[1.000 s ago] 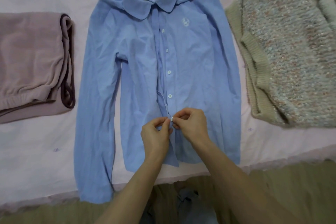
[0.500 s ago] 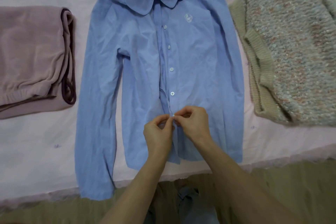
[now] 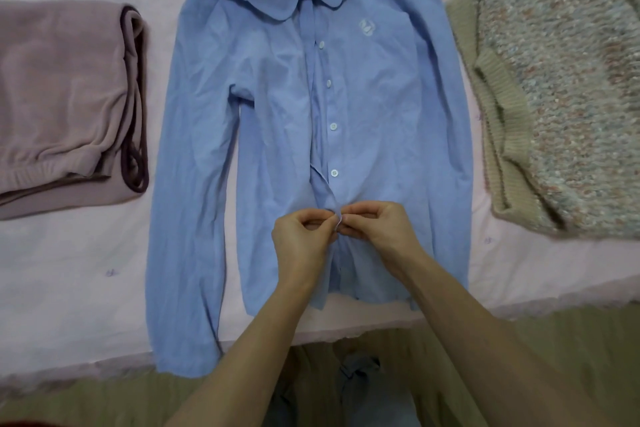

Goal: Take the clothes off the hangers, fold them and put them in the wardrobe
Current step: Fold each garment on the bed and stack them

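Observation:
A light blue long-sleeved shirt (image 3: pixel 263 121) lies flat, front up, on the pink bedsheet (image 3: pixel 76 281), collar at the far side. Its front is open down to the lower part, with white buttons showing along the placket. My left hand (image 3: pixel 301 243) pinches the left edge of the placket low on the shirt. My right hand (image 3: pixel 377 229) pinches the right edge at a white button, fingertips meeting the left hand's. No hanger is in view.
A folded mauve garment (image 3: pixel 65 97) with dark trim lies on the sheet to the left of the shirt. A speckled knitted sweater (image 3: pixel 561 87) with beige ribbing lies to the right. The bed's near edge runs below the shirt hem.
Both hands stay pinched together at the same low button on the placket. The view has shifted slightly, so the shirt sits a little higher in the frame.

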Demonstrator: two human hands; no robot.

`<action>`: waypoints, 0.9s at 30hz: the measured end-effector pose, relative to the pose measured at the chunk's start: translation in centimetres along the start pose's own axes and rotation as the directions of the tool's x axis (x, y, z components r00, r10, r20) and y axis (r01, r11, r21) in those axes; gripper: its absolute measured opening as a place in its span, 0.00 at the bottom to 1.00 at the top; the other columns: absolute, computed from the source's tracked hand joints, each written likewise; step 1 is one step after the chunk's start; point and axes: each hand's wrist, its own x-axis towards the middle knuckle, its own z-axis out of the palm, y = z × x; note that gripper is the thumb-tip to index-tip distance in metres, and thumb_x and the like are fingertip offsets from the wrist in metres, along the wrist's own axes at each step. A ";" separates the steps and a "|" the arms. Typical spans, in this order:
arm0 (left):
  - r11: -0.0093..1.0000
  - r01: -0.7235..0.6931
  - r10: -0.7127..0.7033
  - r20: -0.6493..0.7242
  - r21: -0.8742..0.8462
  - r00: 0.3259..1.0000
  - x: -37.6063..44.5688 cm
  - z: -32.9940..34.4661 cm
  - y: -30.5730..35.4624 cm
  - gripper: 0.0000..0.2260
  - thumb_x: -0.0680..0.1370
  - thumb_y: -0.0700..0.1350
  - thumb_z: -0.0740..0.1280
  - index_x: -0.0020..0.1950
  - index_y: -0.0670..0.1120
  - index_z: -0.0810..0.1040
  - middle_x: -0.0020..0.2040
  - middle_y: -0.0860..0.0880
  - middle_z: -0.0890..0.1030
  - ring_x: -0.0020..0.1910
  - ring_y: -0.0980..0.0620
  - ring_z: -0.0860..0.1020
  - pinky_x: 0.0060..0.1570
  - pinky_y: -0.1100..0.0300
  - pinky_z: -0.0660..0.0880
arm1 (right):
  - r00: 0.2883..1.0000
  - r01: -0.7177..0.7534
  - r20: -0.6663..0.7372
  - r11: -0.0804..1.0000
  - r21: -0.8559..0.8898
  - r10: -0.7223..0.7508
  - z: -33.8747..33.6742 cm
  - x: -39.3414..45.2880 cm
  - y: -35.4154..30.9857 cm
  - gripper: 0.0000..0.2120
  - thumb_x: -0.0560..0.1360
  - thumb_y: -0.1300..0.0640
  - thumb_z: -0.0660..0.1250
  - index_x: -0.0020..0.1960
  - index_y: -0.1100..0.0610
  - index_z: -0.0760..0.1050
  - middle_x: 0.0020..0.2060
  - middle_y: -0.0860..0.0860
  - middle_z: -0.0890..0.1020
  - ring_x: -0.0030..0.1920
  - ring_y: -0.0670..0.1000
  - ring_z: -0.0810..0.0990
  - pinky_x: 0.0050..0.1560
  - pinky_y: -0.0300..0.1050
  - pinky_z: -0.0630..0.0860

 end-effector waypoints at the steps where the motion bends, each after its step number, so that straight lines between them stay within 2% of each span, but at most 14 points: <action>1: 0.997 -0.035 0.035 -0.004 0.065 0.999 0.1 0.0 0.1 0.01 0.72 0.38 0.74 0.42 0.41 0.85 0.35 0.48 0.84 0.34 0.56 0.83 0.37 0.69 0.77 | 1.000 -0.001 -0.010 1.000 -0.021 0.001 0.1 0.0 0.0 0.07 0.74 0.70 0.67 0.40 0.63 0.82 0.38 0.60 0.85 0.42 0.56 0.85 0.48 0.43 0.81; 3: 0.978 -0.094 0.095 0.007 0.184 0.995 0.1 0.0 0.3 0.01 0.72 0.39 0.73 0.42 0.42 0.85 0.35 0.51 0.84 0.34 0.60 0.81 0.37 0.73 0.74 | 1.000 -0.002 -0.027 0.999 -0.053 0.000 0.3 -0.1 -0.3 0.05 0.74 0.68 0.68 0.41 0.68 0.81 0.39 0.63 0.84 0.45 0.58 0.85 0.51 0.46 0.82; 5: 0.944 -0.173 0.172 0.030 0.280 0.985 -0.3 0.0 0.6 0.03 0.72 0.37 0.71 0.43 0.43 0.84 0.35 0.52 0.82 0.33 0.63 0.79 0.35 0.75 0.71 | 0.999 0.029 -0.039 0.996 -0.089 -0.033 0.7 -0.3 -0.6 0.10 0.70 0.64 0.74 0.41 0.72 0.79 0.38 0.65 0.84 0.45 0.59 0.85 0.50 0.48 0.82; 7: 0.912 -0.242 0.250 0.018 0.333 0.968 -0.7 0.1 0.7 0.04 0.72 0.35 0.70 0.43 0.42 0.84 0.36 0.52 0.81 0.33 0.64 0.76 0.36 0.76 0.70 | 0.997 0.054 -0.048 0.991 -0.126 -0.060 1.0 -0.2 -0.9 0.11 0.68 0.63 0.76 0.40 0.72 0.80 0.37 0.64 0.84 0.43 0.59 0.85 0.49 0.49 0.82; 9: 0.902 -0.268 0.293 -0.026 0.339 0.956 -0.9 0.0 0.9 0.03 0.74 0.36 0.71 0.45 0.42 0.84 0.38 0.52 0.82 0.34 0.64 0.75 0.39 0.77 0.70 | 0.997 0.070 -0.036 0.991 -0.111 -0.074 1.4 -0.2 -1.3 0.08 0.70 0.65 0.74 0.41 0.70 0.80 0.37 0.63 0.84 0.42 0.58 0.85 0.49 0.48 0.82; 14: 0.887 -0.329 0.375 -0.088 0.324 0.923 -0.7 -0.5 0.7 0.04 0.74 0.42 0.73 0.46 0.43 0.84 0.41 0.50 0.84 0.38 0.58 0.80 0.42 0.69 0.77 | 0.997 0.080 -0.019 0.996 -0.028 -0.081 1.9 -0.2 -2.0 0.06 0.74 0.68 0.69 0.43 0.73 0.79 0.38 0.65 0.84 0.42 0.59 0.85 0.48 0.45 0.82; 18: 0.845 -0.383 0.441 -0.080 0.374 0.894 -0.6 -0.8 0.7 0.04 0.75 0.42 0.73 0.45 0.42 0.84 0.40 0.49 0.84 0.37 0.56 0.81 0.41 0.62 0.79 | 0.995 0.092 -0.042 0.993 -0.071 -0.095 2.1 -0.2 -1.9 0.06 0.74 0.68 0.69 0.42 0.72 0.79 0.38 0.65 0.83 0.42 0.59 0.85 0.46 0.43 0.82; 21: 0.814 -0.405 0.460 -0.036 0.416 0.887 -0.4 -0.8 0.9 0.04 0.75 0.41 0.72 0.44 0.41 0.84 0.40 0.48 0.83 0.38 0.53 0.81 0.41 0.57 0.79 | 0.985 0.140 -0.075 0.976 -0.169 -0.155 2.1 -0.1 -1.7 0.05 0.74 0.68 0.69 0.40 0.69 0.78 0.36 0.64 0.83 0.40 0.57 0.85 0.42 0.41 0.81; 24: 0.802 -0.362 0.388 0.046 0.476 0.920 -0.1 -0.9 1.7 0.03 0.75 0.40 0.70 0.42 0.43 0.82 0.38 0.49 0.82 0.38 0.52 0.79 0.40 0.60 0.76 | 0.975 0.183 -0.075 0.945 -0.270 -0.210 2.0 -0.1 -1.4 0.03 0.74 0.69 0.68 0.41 0.68 0.77 0.36 0.62 0.83 0.39 0.56 0.85 0.41 0.42 0.81; 26: 0.852 -0.238 0.225 0.085 0.466 0.971 0.5 -1.0 2.1 0.05 0.74 0.41 0.70 0.38 0.45 0.82 0.34 0.52 0.81 0.36 0.54 0.79 0.37 0.64 0.74 | 0.970 0.203 -0.074 0.942 -0.266 -0.230 1.7 -0.3 -1.4 0.04 0.73 0.70 0.67 0.43 0.63 0.75 0.35 0.62 0.83 0.37 0.55 0.85 0.38 0.41 0.80; 27: 0.896 -0.150 0.117 0.105 0.418 0.988 0.9 -1.1 2.3 0.06 0.73 0.41 0.70 0.36 0.46 0.82 0.31 0.53 0.81 0.35 0.54 0.80 0.38 0.63 0.76 | 0.971 0.201 -0.083 0.951 -0.234 -0.226 1.5 -0.4 -1.4 0.07 0.73 0.70 0.67 0.46 0.61 0.73 0.35 0.62 0.83 0.36 0.56 0.85 0.38 0.43 0.81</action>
